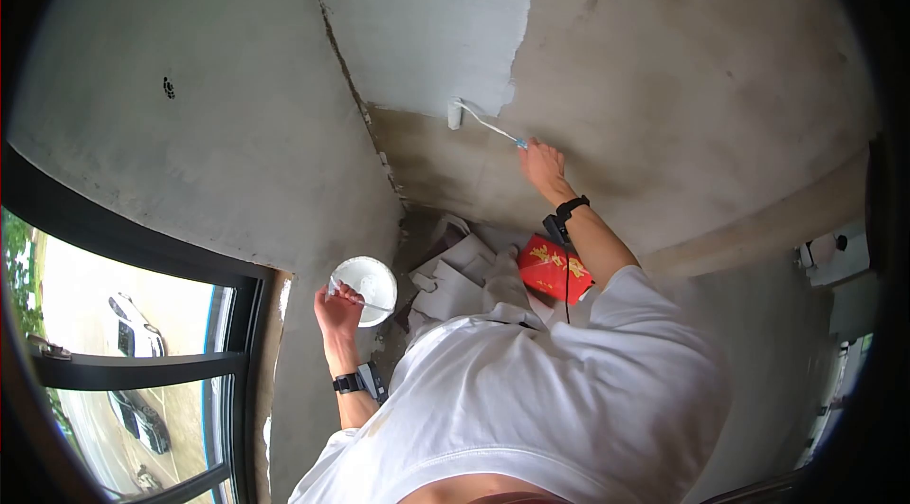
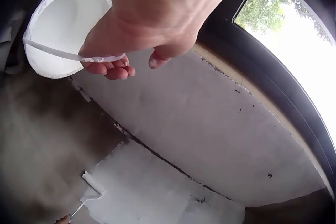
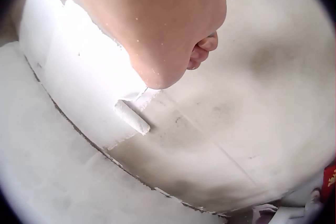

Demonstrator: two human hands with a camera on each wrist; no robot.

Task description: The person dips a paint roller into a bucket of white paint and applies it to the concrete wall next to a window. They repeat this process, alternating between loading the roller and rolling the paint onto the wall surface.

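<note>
Paint was the main hazard. The right hand [image 1: 542,163] had its fingers curled tight round the handle of a small paint roller [image 1: 456,113], whose sleeve lay against the corner wall at the lower edge of the fresh white patch [image 1: 427,39], close to the crack line running down the corner. A hard press there would likely have squeezed runs down onto the bare grey plaster below, or left a thick ridge at the patch's border.

The left hand [image 1: 336,307] hung low at the person's side, fingers hooked round the thin bail handle [image 2: 58,53] of a white paint bucket [image 1: 384,267]. That bucket rode near the dark window frame [image 1: 242,314] and above the crumpled paper [image 1: 455,276] and red box [image 1: 553,269] on the floor. With the eyes on the wall, the bucket could probably have tipped, since one narrow paint-smeared strap carried it; a slip would have spilled onto the floor or streaked the frame. Roller spatter could also have reached the white shirt [image 1: 531,400] below.
</note>
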